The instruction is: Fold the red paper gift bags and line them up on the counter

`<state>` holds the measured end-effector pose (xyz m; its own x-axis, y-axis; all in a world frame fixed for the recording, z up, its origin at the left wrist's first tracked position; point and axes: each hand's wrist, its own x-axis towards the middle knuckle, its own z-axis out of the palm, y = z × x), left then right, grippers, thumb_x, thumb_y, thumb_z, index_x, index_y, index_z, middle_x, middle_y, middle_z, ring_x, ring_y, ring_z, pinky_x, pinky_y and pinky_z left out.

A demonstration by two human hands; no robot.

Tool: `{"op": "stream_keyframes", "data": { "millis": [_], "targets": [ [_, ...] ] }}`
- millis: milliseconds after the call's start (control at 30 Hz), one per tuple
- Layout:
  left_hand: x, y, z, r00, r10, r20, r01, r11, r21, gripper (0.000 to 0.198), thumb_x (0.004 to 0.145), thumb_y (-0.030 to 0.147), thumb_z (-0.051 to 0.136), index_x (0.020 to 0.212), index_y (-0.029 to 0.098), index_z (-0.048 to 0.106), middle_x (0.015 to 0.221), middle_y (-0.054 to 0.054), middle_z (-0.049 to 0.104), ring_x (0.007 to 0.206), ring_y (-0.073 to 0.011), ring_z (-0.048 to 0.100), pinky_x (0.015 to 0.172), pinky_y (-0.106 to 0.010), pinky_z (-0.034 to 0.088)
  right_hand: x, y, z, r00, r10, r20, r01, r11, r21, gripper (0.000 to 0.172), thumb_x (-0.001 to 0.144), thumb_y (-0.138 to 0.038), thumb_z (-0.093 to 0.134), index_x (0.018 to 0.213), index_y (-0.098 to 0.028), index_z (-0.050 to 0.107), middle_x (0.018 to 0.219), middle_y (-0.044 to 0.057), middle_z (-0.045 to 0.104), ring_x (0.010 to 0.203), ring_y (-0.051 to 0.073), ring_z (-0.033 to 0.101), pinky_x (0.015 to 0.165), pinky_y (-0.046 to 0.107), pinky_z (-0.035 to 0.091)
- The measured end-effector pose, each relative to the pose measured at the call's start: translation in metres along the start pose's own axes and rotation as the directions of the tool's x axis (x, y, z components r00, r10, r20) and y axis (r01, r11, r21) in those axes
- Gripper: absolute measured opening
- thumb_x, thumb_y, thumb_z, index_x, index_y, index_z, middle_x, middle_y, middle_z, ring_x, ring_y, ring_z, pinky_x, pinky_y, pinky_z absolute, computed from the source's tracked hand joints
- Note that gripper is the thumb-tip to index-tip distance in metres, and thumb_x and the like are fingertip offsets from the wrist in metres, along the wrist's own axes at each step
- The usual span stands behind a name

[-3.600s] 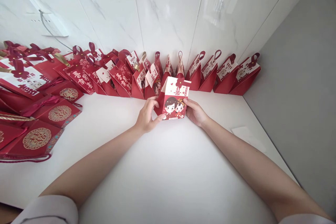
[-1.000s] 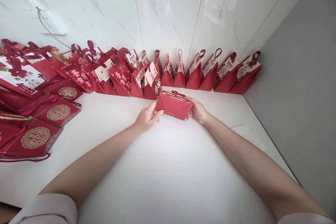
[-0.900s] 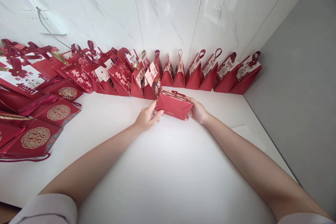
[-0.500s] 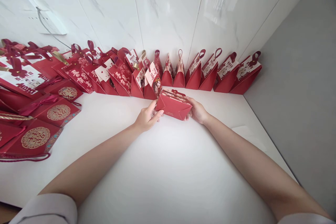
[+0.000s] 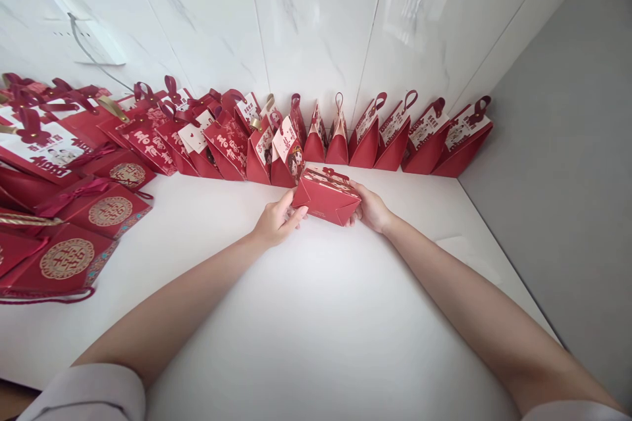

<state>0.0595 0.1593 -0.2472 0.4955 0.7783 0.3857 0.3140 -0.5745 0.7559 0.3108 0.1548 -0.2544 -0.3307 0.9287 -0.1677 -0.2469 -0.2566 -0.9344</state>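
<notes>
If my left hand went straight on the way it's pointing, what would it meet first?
The red box in its grip comes first, touching the left hand; beyond that, a row of upright red boxes looks next, though depth is unclear.

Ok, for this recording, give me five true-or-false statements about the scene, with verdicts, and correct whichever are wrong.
1. The left hand and right hand hold the same red gift box. True.
2. The red gift box's cartoon print squarely faces the camera. False: a mostly plain red panel does.
3. The boxes with round gold emblems sit at the left of the white table. True.
4. The right hand lies flat on the white table. False: it grips the red gift box.
5. The rightmost box along the tiled wall is red and white. True.
</notes>
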Motion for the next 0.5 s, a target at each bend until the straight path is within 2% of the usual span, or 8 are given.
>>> {"op": "stream_keyframes", "data": {
  "millis": [100, 233, 367, 433, 500],
  "targets": [
    [0.0005, 0.0008, -0.0003, 1.0, -0.012, 0.004, 0.012, 1.0, -0.009, 0.038, 0.092, 0.039, 0.051, 0.122, 0.016, 0.053, 0.075, -0.003, 0.069, 0.051, -0.0109, 0.063, 0.054, -0.021, 0.052, 0.0007, 0.0013, -0.0013, 1.0, -0.001, -0.008, 0.001, 1.0, -0.016, 0.056, 0.092, -0.056, 0.034, 0.078, -0.013, 0.066, 0.048, 0.007, 0.065, 0.039, 0.017, 0.061, 0.033, 0.022, 0.044],
    [-0.0001, -0.0001, 0.0004, 1.0, -0.025, 0.001, 0.025, 0.999, -0.026, 0.035, 0.091, 0.04, 0.052, 0.116, 0.016, 0.057, 0.076, -0.004, 0.07, 0.051, -0.0114, 0.063, 0.053, -0.022, 0.052, 0.0002, 0.0007, -0.0007, 1.0, 0.003, -0.022, -0.004, 1.0, -0.014, 0.052, 0.092, -0.054, 0.035, 0.091, -0.013, 0.067, 0.052, 0.006, 0.067, 0.04, 0.018, 0.062, 0.033, 0.023, 0.044],
    [0.0008, 0.0, 0.0005, 0.998, -0.06, -0.017, 0.06, 0.998, -0.03, 0.032, 0.089, 0.043, 0.056, 0.104, 0.016, 0.063, 0.072, -0.002, 0.07, 0.051, -0.0131, 0.064, 0.054, -0.023, 0.052, 0.0001, 0.0001, -0.0005, 1.0, 0.0, -0.013, 0.0, 1.0, -0.019, 0.054, 0.092, -0.056, 0.035, 0.092, -0.012, 0.068, 0.05, 0.007, 0.066, 0.04, 0.018, 0.062, 0.034, 0.023, 0.044],
    [0.0038, 0.0004, -0.0009, 0.993, -0.119, -0.015, 0.117, 0.987, -0.109, 0.034, 0.086, 0.046, 0.06, 0.098, 0.015, 0.065, 0.072, -0.003, 0.069, 0.055, -0.0161, 0.067, 0.056, -0.025, 0.053, 0.0006, 0.0004, -0.0013, 1.0, -0.006, -0.002, 0.006, 1.0, -0.024, 0.056, 0.092, -0.056, 0.034, 0.086, -0.013, 0.068, 0.05, 0.007, 0.066, 0.04, 0.018, 0.061, 0.034, 0.023, 0.044],
    [0.0083, 0.0, -0.0035, 0.98, -0.194, 0.04, 0.198, 0.946, -0.256, 0.038, 0.084, 0.048, 0.062, 0.098, 0.013, 0.066, 0.081, -0.006, 0.071, 0.062, -0.02, 0.07, 0.061, -0.029, 0.055, 0.0015, 0.0009, -0.0024, 1.0, 0.0, 0.004, 0.001, 0.999, -0.033, 0.059, 0.092, -0.056, 0.032, 0.073, -0.013, 0.067, 0.051, 0.009, 0.067, 0.041, 0.017, 0.062, 0.035, 0.022, 0.045]
  ]
}}
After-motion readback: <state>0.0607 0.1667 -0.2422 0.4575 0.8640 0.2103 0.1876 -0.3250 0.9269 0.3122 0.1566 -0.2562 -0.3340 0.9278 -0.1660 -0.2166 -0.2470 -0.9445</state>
